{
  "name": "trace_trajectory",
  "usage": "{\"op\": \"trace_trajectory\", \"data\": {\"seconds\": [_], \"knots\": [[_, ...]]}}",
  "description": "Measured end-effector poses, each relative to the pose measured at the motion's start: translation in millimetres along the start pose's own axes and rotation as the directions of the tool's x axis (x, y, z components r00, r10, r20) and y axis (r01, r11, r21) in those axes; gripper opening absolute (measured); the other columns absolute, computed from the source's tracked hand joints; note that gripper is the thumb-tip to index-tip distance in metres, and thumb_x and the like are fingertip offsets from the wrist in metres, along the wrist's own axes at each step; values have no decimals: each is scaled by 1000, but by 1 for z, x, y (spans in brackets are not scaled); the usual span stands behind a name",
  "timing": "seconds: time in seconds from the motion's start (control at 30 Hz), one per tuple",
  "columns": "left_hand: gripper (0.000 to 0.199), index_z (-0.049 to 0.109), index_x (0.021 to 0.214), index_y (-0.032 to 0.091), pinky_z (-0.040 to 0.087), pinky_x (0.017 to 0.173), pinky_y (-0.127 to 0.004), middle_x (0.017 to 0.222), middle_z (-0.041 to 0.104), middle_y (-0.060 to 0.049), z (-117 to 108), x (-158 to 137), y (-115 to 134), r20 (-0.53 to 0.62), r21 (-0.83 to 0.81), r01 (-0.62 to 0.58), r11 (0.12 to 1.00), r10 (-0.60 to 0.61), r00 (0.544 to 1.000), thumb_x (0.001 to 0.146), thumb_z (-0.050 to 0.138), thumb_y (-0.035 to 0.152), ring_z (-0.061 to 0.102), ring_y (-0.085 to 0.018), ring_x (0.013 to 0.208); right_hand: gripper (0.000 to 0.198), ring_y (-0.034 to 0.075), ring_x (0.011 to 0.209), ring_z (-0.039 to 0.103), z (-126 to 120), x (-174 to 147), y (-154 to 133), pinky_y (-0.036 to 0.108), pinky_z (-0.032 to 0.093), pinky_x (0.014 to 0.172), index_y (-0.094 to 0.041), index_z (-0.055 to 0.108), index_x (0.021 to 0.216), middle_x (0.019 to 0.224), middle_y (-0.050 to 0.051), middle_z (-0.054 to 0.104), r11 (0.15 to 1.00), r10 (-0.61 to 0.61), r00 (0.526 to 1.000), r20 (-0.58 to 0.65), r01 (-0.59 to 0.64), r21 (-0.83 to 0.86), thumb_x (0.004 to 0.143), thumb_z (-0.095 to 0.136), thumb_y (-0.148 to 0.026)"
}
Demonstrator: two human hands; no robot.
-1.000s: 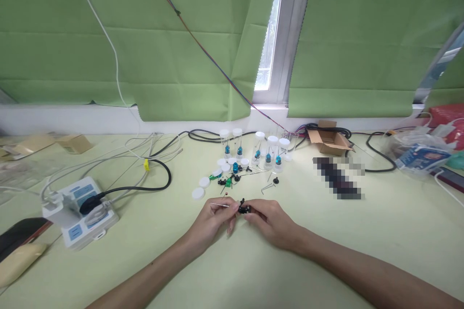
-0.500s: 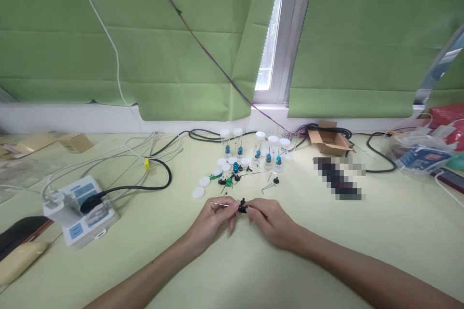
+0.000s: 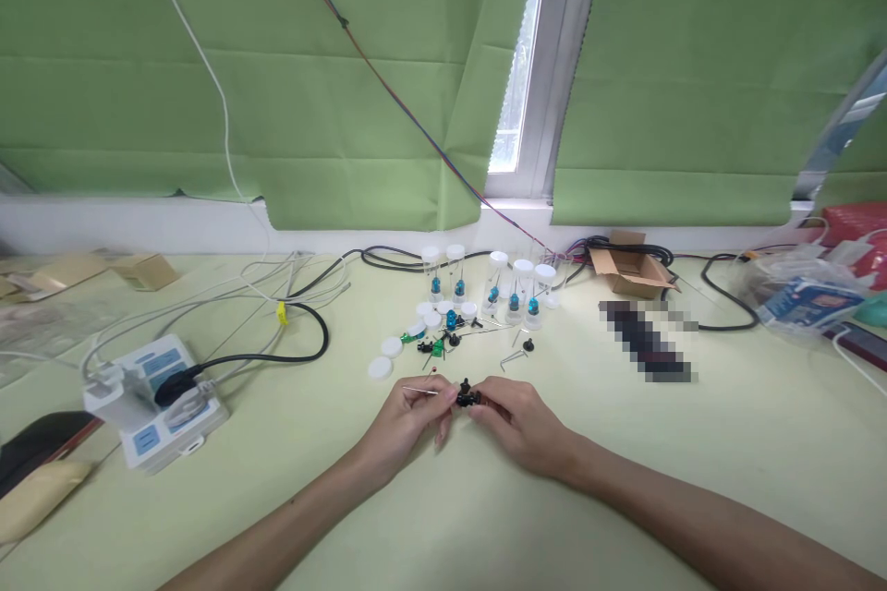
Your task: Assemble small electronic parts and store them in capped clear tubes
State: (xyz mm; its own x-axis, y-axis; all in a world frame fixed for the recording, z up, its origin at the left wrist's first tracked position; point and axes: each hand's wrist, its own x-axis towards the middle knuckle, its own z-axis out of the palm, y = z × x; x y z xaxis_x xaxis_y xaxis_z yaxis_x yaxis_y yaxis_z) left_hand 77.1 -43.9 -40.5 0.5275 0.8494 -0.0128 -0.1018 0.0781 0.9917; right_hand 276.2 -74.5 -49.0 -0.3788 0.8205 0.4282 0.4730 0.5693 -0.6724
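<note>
My left hand [image 3: 419, 404] is closed, its thumb and finger pinching a small black part [image 3: 467, 394] from the left. A thin metal rod [image 3: 418, 390] sticks out leftward across the same fingers. From the other side my right hand [image 3: 513, 411] closes its thumb and forefinger on the right end of the black part; its fingertips cover that end. Just beyond the hands lie a green part [image 3: 438, 348], a blue part [image 3: 451, 319], a black disc-shaped piece [image 3: 528, 345] and L-shaped hex keys [image 3: 514, 357].
Several clear tubes with white caps [image 3: 522, 267] stand at the back, blue parts inside. Loose white caps [image 3: 392, 347] lie left of the small parts. A power strip [image 3: 153, 402] with cables is at left, an open cardboard box [image 3: 634, 268] back right, plastic-wrapped items [image 3: 808, 300] far right.
The fingers of my right hand have shifted slightly at the black part, and more of it shows between my hands. My left hand is nearly unmoved.
</note>
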Motion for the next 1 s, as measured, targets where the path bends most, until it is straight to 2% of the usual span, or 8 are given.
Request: {"op": "trace_trajectory", "data": {"seconds": [0.17, 0.33, 0.4, 0.47, 0.57, 0.7, 0.8, 1.0], "knots": [[35, 67, 66, 14, 38, 52, -26, 55, 51, 1, 0, -1, 1, 12, 29, 5, 1000, -5, 1000, 90, 63, 39, 47, -10, 47, 40, 14, 61, 49, 1, 2, 1, 27, 37, 61, -20, 48, 66, 65, 0, 51, 1000, -8, 1000, 22, 8, -21, 103, 38, -29], [34, 67, 69, 14, 37, 52, -26, 56, 51, 1, 0, 0, 1, 9, 19, 11, 1000, -11, 1000, 91, 62, 39, 47, -9, 47, 41, 14, 63, 51, -1, 2, 1, 27, 38, 63, -19, 53, 67, 66, 1, 53, 1000, 13, 1000, 28, -12, -21, 103, 36, -28], [33, 67, 70, 13, 37, 52, -26, 57, 51, 1, 0, -1, 1, 3, 5, 8, 1000, -8, 1000, 90, 63, 39, 47, -9, 47, 33, 15, 65, 53, -1, 1, 0, 27, 40, 65, -18, 60, 78, 70, 1, 58, 999, 32, 999, 14, -32, 1, 102, 40, -28], [32, 66, 70, 13, 37, 52, -26, 57, 50, 2, 0, -1, 0, -1, -11, 8, 1000, -8, 1000, 90, 63, 38, 47, -9, 46, 19, 14, 65, 54, -1, 0, -1, 26, 41, 64, -18, 64, 98, 75, 1, 62, 997, 69, 998, 6, -69, 40, 99, 48, -29], [31, 66, 71, 13, 37, 52, -25, 58, 50, 2, 0, 0, -1, -1, -20, 6, 1000, -6, 1000, 90, 63, 37, 47, -9, 47, 24, 13, 61, 52, 0, -1, -1, 24, 40, 58, -17, 62, 113, 77, 1, 63, 993, 99, 995, 20, -100, 68, 95, 58, -32], [30, 67, 71, 13, 37, 52, -25, 62, 52, 1, -1, 0, -3, 7, -16, 6, 1000, -6, 1000, 90, 63, 37, 48, -9, 48, 19, 13, 63, 51, 0, -1, -2, 25, 40, 60, -17, 64, 109, 79, 1, 63, 998, 49, 999, 19, -50, 48, 95, 57, -28], [32, 66, 70, 13, 37, 52, -25, 60, 51, 1, -2, 0, -3, 13, 2, -1, 1000, 1, 1000, 91, 62, 37, 48, -9, 48, 13, 14, 65, 51, -1, 0, -2, 25, 39, 62, -17, 64, 97, 76, 1, 60, 999, 25, 1000, 17, -26, 32, 97, 54, -26], [34, 65, 68, 13, 37, 52, -25, 59, 52, 0, -1, -1, -2, 32, 9, -7, 1000, 6, 999, 92, 61, 37, 48, -9, 49, 33, 14, 65, 49, 0, 2, 1, 26, 36, 63, -19, 50, 70, 69, -1, 52, 1000, 5, 999, 41, -5, -1, 101, 43, -26]]}}
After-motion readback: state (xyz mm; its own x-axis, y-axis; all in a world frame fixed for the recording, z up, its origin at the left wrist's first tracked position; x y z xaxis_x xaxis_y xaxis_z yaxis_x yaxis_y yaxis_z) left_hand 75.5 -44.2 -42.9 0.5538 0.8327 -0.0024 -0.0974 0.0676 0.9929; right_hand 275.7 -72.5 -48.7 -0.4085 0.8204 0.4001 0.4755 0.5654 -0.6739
